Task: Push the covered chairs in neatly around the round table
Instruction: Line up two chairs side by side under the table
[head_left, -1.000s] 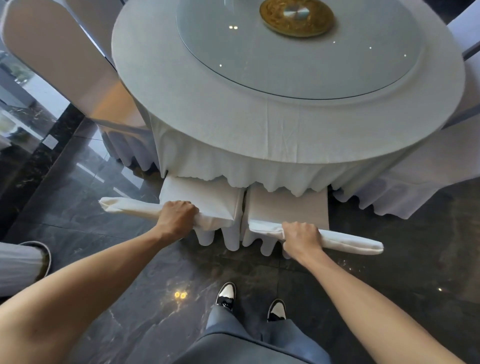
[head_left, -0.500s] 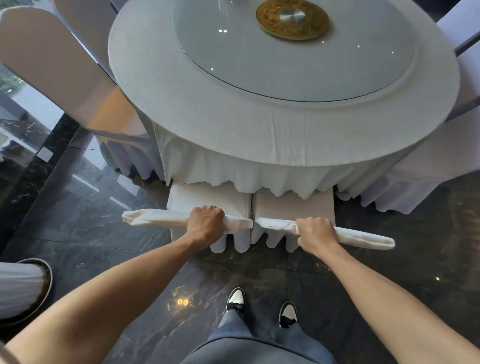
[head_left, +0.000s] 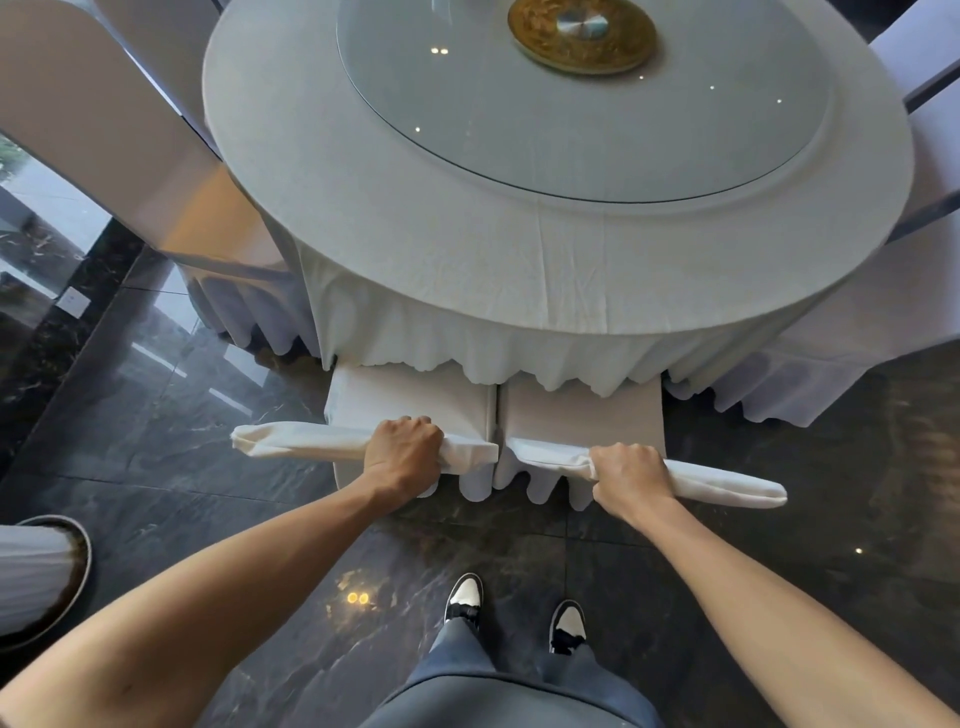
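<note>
Two white-covered chairs stand side by side below me, their seats partly under the round table (head_left: 363, 218) and its hanging white cloth. My left hand (head_left: 402, 449) grips the top of the left chair's back (head_left: 296, 441). My right hand (head_left: 631, 475) grips the top of the right chair's back (head_left: 727, 486). The left chair's seat (head_left: 410, 397) and the right chair's seat (head_left: 582, 413) nearly touch each other. The chairs' legs are hidden by skirted covers.
A glass turntable (head_left: 441, 104) with a gold centre disc (head_left: 582, 34) lies on the table. Another covered chair (head_left: 104, 145) stands at the left, and one more (head_left: 883, 312) at the right. A round stand's base (head_left: 41, 571) sits at my left. The floor is dark polished stone.
Both chairs have slid forward under the table and drawn together, their backs now almost in one line. I have stepped closer to the table.
</note>
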